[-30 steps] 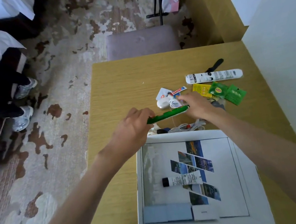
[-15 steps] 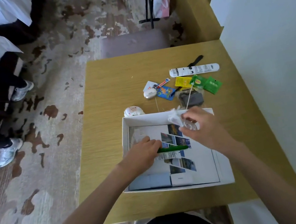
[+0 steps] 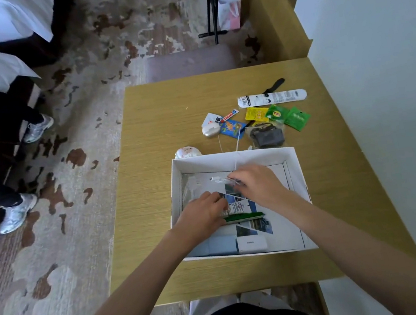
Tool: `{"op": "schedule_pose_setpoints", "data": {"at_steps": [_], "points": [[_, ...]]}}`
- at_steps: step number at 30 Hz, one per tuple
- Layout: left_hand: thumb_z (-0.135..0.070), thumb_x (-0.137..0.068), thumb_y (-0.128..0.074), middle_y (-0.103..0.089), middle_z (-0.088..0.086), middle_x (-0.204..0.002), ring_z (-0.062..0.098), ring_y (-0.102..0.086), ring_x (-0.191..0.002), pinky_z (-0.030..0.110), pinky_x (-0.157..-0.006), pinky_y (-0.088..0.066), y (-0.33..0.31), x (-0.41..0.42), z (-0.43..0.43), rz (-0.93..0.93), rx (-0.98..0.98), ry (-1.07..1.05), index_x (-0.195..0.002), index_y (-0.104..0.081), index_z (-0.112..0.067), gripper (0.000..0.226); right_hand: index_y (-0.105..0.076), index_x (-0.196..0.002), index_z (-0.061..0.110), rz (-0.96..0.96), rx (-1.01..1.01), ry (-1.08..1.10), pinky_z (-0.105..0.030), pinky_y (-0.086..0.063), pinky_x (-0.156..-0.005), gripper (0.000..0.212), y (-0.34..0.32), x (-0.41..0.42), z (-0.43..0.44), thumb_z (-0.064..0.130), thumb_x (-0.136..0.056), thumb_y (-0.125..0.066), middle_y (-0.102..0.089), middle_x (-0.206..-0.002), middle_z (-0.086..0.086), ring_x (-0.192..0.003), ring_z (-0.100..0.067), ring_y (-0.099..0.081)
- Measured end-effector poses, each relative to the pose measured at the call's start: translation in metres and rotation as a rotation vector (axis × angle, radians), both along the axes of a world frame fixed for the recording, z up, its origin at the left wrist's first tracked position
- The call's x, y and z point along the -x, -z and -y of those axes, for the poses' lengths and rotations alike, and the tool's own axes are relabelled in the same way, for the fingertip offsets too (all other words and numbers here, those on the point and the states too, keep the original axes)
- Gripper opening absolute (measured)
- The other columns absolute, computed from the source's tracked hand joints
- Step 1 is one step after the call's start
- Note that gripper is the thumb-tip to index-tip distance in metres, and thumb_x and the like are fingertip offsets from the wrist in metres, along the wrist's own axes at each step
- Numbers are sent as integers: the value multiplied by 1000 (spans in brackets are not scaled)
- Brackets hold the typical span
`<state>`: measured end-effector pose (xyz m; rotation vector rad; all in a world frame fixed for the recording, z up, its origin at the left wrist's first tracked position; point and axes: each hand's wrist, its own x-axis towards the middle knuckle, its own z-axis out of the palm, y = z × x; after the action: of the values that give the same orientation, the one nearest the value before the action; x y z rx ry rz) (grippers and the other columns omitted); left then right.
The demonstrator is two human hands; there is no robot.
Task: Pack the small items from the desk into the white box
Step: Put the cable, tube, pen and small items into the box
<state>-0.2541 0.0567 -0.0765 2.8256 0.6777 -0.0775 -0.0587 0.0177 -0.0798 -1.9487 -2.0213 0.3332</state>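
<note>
The open white box [image 3: 231, 157] sits on the wooden desk [image 3: 162, 115] in front of me. My left hand [image 3: 201, 214] rests inside the box, fingers on the left end of a green pen [image 3: 246, 216] lying on the box floor beside a small white tube [image 3: 238, 208]. My right hand [image 3: 256, 185] is also inside the box, pinching a bundle of white cable [image 3: 222, 179], whose cord runs back over the far wall. Small items lie beyond the box: a long white tube [image 3: 272, 98], green sachets [image 3: 287, 116], a yellow sachet [image 3: 254, 114], a dark pouch [image 3: 266, 136].
A white earbud case [image 3: 210, 130], a blue packet [image 3: 232, 127] and a round pale object [image 3: 187, 152] lie near the box's far edge. A grey stool [image 3: 186, 62] stands behind the desk. A white wall [image 3: 384, 75] borders the right. A person's sneakers [image 3: 16, 212] are on the carpet at left.
Both hands came back from the item pile into the box. The green pen now lies on the box floor, and the right hand has brought in the white cable.
</note>
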Motion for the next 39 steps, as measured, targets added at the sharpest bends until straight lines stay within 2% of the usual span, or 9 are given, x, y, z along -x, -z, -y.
{"op": "schedule_pose_setpoints", "data": {"at_steps": [4, 8, 13, 17, 23, 27, 29, 34, 39], "points": [[-35, -90, -53, -58, 3, -114, 22, -53, -103, 36, -77, -50, 3, -1, -3, 3, 4, -96, -115, -56, -14, 32, -68, -98, 13, 142, -3, -73, -37, -48, -74, 16, 10, 4, -12, 18, -83, -65, -68, -92, -4, -89, -26, -60], [-29, -94, -46, -60, 3, -108, 23, -55, -103, 38, -68, -53, 0, -4, -9, 92, 17, -288, -110, -57, -13, 25, -66, -112, 13, 134, -41, -27, -38, -51, -85, 37, 19, 1, -11, 16, -76, -74, -70, -106, -4, -101, -25, -62], [-25, -91, -52, -55, 4, -120, 23, -50, -113, 41, -67, -54, 3, -18, -28, 127, 86, -418, -119, -53, -14, 30, -73, -97, 14, -149, -117, 164, -32, -50, -75, 17, 24, 0, -8, 19, -81, -73, -72, -94, -1, -92, -19, -62], [-31, -88, -60, -52, 3, -132, 22, -45, -123, 43, -95, -47, 12, -38, -44, 123, 220, -354, -126, -52, -17, 41, -73, -87, 15, -445, -58, 246, -26, -53, -73, 8, 16, 3, -15, 9, -82, -70, -73, -83, 2, -76, -11, -65], [-45, -88, -58, -66, 0, -105, 21, -60, -95, 35, -69, -50, 23, -52, -58, 173, 233, -346, -98, -66, -20, 28, -63, -78, 17, -239, -94, 162, -36, -48, -62, 15, 6, 4, -17, 3, -79, -64, -64, -76, 2, -73, -17, -57], [-46, -87, -58, -68, 0, -100, 21, -63, -90, 34, -66, -51, 30, -50, -60, 166, 215, -374, -96, -68, -20, 29, -57, -70, 15, -184, -189, 164, -28, -42, -63, 20, 2, 5, -17, -1, -73, -68, -60, -70, 4, -70, -18, -53], [-45, -87, -59, -69, 2, -100, 23, -64, -90, 35, -67, -51, 31, -50, -61, 169, 221, -401, -94, -68, -17, 31, -56, -68, 13, -180, -202, 177, -32, -46, -66, 21, 6, 3, -15, -2, -74, -69, -64, -69, 4, -67, -20, -56], [-36, -90, -57, -66, 4, -102, 25, -62, -92, 36, -70, -49, 30, -50, -58, 151, 143, -307, -94, -64, -13, 24, -63, -84, 17, -193, -159, 238, -35, -53, -64, 6, 16, -1, -9, 17, -84, -69, -69, -82, 4, -75, -16, -64], [-23, -87, -61, -62, 7, -115, 28, -60, -100, 41, -78, -52, 16, -39, -60, 122, 144, -270, -108, -56, -9, 26, -67, -108, 16, -329, -184, 222, -31, -56, -75, 24, 4, -7, -5, 18, -85, -71, -72, -91, 8, -80, -9, -66]]}}
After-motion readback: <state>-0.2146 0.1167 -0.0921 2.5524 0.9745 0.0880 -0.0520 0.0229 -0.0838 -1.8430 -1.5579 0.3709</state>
